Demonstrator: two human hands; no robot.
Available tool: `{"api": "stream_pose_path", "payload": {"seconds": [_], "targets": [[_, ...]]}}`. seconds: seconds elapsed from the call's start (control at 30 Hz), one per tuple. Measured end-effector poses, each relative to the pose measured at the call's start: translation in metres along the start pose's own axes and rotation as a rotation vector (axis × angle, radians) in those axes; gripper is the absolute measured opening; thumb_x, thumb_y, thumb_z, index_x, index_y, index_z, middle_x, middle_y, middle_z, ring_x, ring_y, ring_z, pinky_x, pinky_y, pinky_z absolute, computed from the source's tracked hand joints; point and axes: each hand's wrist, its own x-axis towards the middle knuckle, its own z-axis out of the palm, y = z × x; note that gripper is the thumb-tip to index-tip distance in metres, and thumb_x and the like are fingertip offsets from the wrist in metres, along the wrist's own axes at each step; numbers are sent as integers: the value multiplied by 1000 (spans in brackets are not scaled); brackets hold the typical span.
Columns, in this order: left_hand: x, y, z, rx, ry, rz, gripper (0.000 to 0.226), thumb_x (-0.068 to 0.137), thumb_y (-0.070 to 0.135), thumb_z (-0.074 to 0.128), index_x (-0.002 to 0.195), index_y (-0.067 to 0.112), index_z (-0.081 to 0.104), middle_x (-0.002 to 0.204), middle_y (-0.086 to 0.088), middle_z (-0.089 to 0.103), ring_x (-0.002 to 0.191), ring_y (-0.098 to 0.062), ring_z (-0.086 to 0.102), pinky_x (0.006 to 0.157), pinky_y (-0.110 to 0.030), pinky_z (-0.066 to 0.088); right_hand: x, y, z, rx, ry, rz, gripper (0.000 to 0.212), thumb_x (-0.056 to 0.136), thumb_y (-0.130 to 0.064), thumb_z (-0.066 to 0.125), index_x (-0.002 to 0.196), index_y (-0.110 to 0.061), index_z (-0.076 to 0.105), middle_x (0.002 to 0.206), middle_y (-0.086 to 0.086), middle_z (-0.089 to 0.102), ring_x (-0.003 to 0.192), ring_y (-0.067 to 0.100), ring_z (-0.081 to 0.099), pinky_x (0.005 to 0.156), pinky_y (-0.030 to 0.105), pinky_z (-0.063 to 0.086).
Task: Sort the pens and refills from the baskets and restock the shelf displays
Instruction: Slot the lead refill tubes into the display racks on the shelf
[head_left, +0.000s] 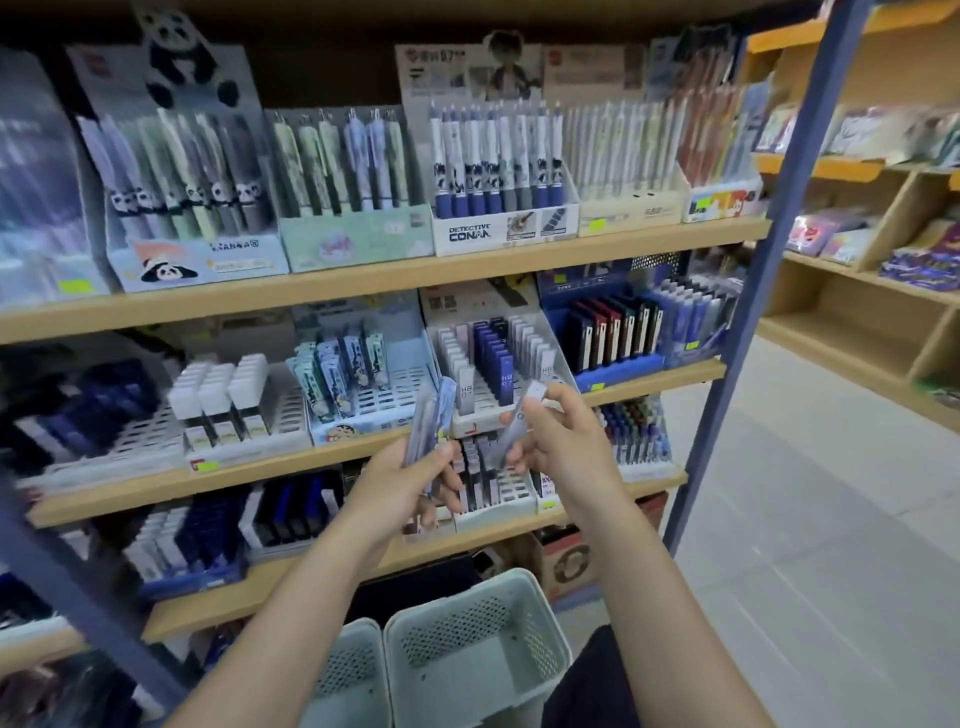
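A person stands before a wooden shelf unit of pen displays, both hands raised in front of the white slotted lead-refill display box on the second shelf. The left hand has its fingers clamped around a small bunch of pale blue and white slim refill packs, their count unclear through blur. Just right of it, the right hand pinches one clear grey refill case between thumb and fingers, tilted toward the display box. Well below the display box, two pale green perforated plastic baskets sit side by side. Above it, on the top shelf, stands a white box of blue-gripped pens.
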Motion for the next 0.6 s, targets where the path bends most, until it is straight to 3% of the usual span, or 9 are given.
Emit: {"api": "stream_pose_path", "payload": {"seconds": [0.13,0.23,0.37,0.5,0.6], "targets": [[18,2,13,-15,-17,1,19,103,20,54,114,6,60,68,-8,63,51,-22,56,38,-23,36,12,6,-22,-69,0,38,22,103,-35,51,111,-17,60,86,24,70,59,20,60,60,32,49],[25,5,22,-46,-54,6,20,103,19,53,116,5,61,65,-7,61,47,-19,52,37,-22,35,16,8,-32,-117,30,17,22,101,-32,55,97,-14,66,66,-2,67,48,7,50,50,20,40],[27,8,26,-109,-118,27,25,100,19,56,115,2,63,72,-12,64,54,-23,58,38,-23,37,16,11,-25,-113,13,4,19,97,-32,62,92,-17,72,63,-14,61,52,-1,49,60,22,40],[25,9,12,-175,-115,40,24,99,19,56,113,2,67,85,-16,71,66,-25,67,43,-24,43,18,6,-2,-104,-57,-6,18,99,-31,60,91,-19,71,55,-6,50,49,11,44,51,26,37],[20,7,-15,-184,-71,67,23,99,21,57,98,16,79,77,-13,69,52,-22,60,39,-24,39,22,4,27,-109,-120,-4,20,101,-33,55,96,-16,64,52,-1,45,45,15,40,44,25,32]]}}
